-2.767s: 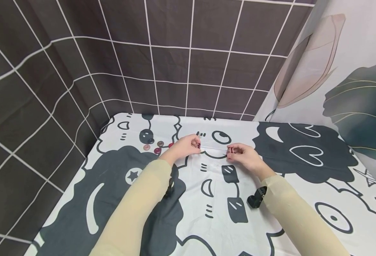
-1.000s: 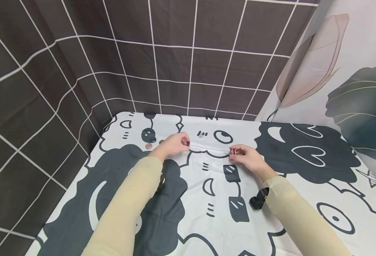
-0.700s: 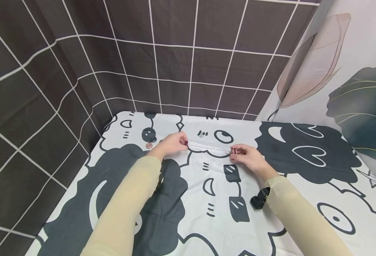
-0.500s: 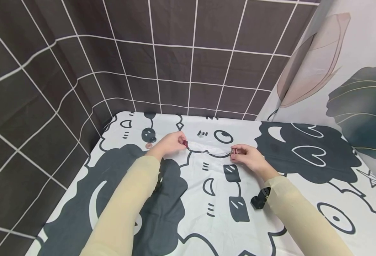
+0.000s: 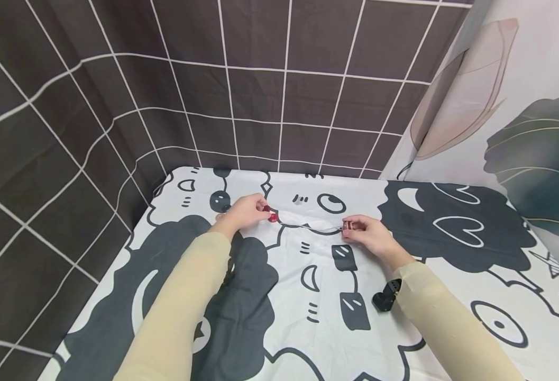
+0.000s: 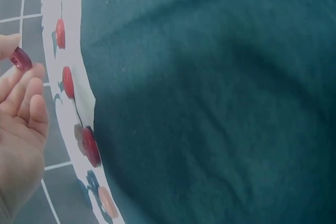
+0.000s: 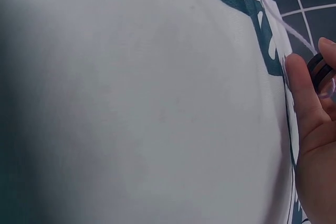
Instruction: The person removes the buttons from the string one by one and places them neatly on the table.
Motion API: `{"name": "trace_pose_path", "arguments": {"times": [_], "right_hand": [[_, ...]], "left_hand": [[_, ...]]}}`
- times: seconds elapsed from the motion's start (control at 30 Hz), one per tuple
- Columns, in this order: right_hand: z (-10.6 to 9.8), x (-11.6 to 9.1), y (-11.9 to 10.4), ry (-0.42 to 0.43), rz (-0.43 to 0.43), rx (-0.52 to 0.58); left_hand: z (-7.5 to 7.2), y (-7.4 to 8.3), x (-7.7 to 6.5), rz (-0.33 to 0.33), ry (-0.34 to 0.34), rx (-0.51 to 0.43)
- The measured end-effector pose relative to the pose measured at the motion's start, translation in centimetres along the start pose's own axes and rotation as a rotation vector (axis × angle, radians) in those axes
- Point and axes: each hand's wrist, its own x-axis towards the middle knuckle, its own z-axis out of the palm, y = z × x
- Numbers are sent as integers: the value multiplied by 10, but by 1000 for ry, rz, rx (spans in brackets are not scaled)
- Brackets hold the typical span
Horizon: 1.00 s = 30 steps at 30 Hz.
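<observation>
In the head view, the hands were well apart above the patterned cloth (image 5: 327, 344): the left hand (image 5: 244, 213) pinched a dark red button (image 5: 266, 208), a bright red button (image 5: 273, 217) showed just beside its fingertips, and the right hand (image 5: 368, 235) held a stack of buttons (image 5: 348, 225). In the left wrist view, a pink button (image 6: 107, 202) was among several on the cloth. In the right wrist view, a white string (image 7: 297, 36) ran to the stack. The buttons seemed light, stiff, perhaps slippery, best held by their rims; the string looked soft.
</observation>
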Motion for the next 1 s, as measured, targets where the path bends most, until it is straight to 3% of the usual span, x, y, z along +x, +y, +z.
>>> {"name": "trace_pose_path", "arguments": {"times": [0.57, 1.0], "right_hand": [[2, 0, -1, -7, -3, 29], [2, 0, -2, -8, -2, -15]], "left_hand": [[-8, -14, -6, 23, 16, 32], [-11, -18, -11, 31, -80, 145]]}}
